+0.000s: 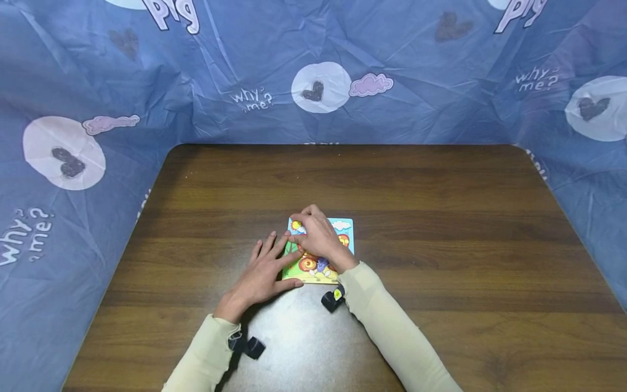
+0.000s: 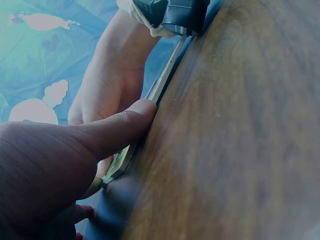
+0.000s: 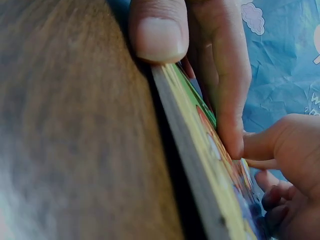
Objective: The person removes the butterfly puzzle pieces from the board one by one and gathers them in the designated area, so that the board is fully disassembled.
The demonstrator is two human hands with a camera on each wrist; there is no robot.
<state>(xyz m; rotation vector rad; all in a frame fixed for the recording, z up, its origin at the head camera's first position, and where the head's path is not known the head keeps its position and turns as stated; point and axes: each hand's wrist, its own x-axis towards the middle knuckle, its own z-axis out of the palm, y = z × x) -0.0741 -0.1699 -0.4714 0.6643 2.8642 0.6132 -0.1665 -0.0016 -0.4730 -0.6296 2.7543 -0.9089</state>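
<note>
A thin, square picture board [image 1: 345, 245] with cartoon characters, a sun and clouds lies on the wooden table. My left hand [image 1: 264, 272] spreads its straight fingers along the board's left side. Its thumb [image 2: 125, 125] rests against the front edge, near the corner. Over the upper left of the board, my right hand [image 1: 320, 234] bends its fingers down, thumb and index at the printed sun. In the right wrist view, the thumb and index of the right hand [image 3: 300, 165] meet close to a left finger; I cannot tell whether they pinch a piece.
The brown table [image 1: 441, 228] extends around the board on every side. Blue printed cloth [image 1: 421, 49] hangs behind it and along both sides. Black wrist cameras [image 1: 253, 347] sit below each cuff, close over the table.
</note>
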